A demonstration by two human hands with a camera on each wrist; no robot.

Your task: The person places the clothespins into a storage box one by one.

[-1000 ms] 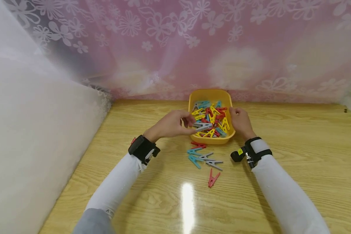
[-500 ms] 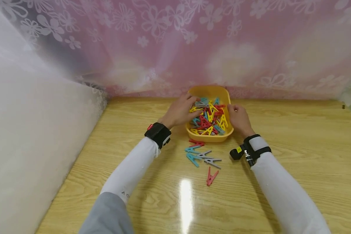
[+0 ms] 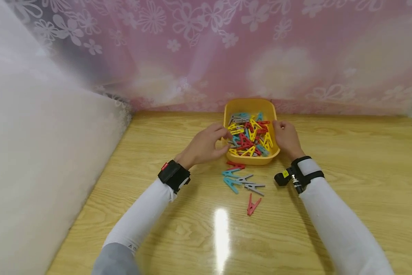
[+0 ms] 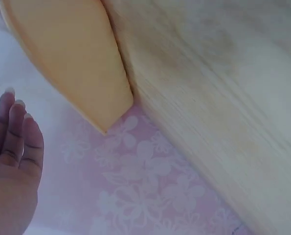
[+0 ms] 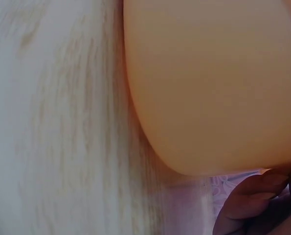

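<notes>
A yellow plastic basin (image 3: pixel 252 160) holds a heap of red, yellow, blue and grey clothespins (image 3: pixel 249 139). My right hand (image 3: pixel 287 139) grips the basin's right rim, and in the right wrist view its curled fingers (image 5: pixel 248 203) show beside the basin wall. At the left rim, my left hand (image 3: pixel 207 144) hovers with thumb and fingers apart, nothing between them. The left wrist view shows its fingers (image 4: pixel 18 134) loosely bent. Grey clothespins (image 3: pixel 241 119) lie near the back of the heap.
In front of the basin, on the wooden table (image 3: pixel 178 225), lie loose clothespins: blue (image 3: pixel 231 184), grey (image 3: pixel 255 187) and red, one red clothespin (image 3: pixel 252 205) nearest me. A pink floral curtain (image 3: pixel 206 57) hangs right behind the basin; a white wall (image 3: pixel 47 145) stands at left.
My left hand carried a grey clothespin over the basin, let it go near the back of the heap, then drew back to the left rim. The right hand kept its grip.
</notes>
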